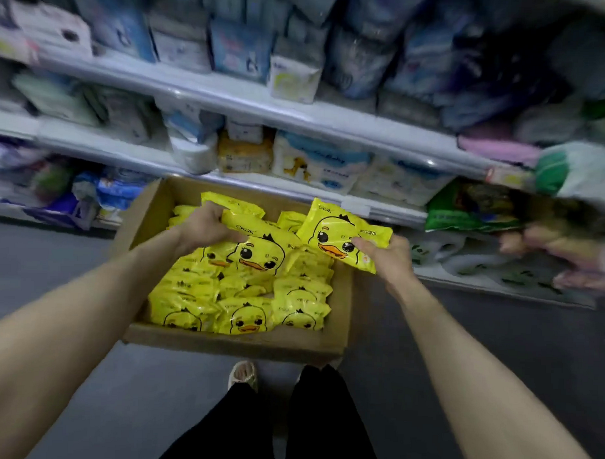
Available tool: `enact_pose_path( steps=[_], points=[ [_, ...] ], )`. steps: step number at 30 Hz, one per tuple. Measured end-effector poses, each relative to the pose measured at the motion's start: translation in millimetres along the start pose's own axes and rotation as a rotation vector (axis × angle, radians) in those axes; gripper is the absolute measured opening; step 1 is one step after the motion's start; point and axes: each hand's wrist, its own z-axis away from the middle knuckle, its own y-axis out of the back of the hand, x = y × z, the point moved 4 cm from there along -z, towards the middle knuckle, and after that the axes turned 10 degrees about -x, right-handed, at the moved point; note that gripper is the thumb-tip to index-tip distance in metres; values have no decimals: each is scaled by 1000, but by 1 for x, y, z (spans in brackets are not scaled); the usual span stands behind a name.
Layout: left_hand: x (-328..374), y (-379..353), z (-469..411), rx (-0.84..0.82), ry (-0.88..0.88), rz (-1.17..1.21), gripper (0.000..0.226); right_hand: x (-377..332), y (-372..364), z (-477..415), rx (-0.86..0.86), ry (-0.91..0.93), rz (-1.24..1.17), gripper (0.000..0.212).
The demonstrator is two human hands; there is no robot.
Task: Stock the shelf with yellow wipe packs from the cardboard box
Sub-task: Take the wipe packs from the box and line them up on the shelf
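An open cardboard box [235, 342] stands on the floor before the shelves, holding several yellow wipe packs [243, 316] printed with a duck face. My left hand [205, 229] grips a yellow pack [259, 241] above the box's middle, with another pack behind its fingers. My right hand [385, 259] pinches a second yellow pack [338, 230] by its lower right corner, raised over the box's right side. A stack of similar yellow packs [244, 155] lies on the shelf [295, 191] just behind the box.
Shelf tiers hold blue and white tissue and wipe packs [317, 161], green bags [466, 214] at right, pink packs [496, 146] further right. Grey floor lies around the box. My legs in black trousers and a sandalled foot [243, 375] stand just behind the box.
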Motion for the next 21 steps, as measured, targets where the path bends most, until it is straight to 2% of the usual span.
enact_pose_path(
  steps=[3,8,12,14,21],
  points=[
    [69,20,14,22,-147,-26,12,-58,33,15,67,140,-19,16],
    [176,52,39,47,-315,-59,23,-150,82,38,122,326,-86,26],
    [258,64,62,62,-481,-48,13,-213,118,53,173,449,-112,24],
    [293,65,76,73,-536,-58,11,-238,135,60,190,488,-109,19],
    [374,67,87,160,-628,-62,7,-298,193,51,198,601,-113,22]
  ],
)
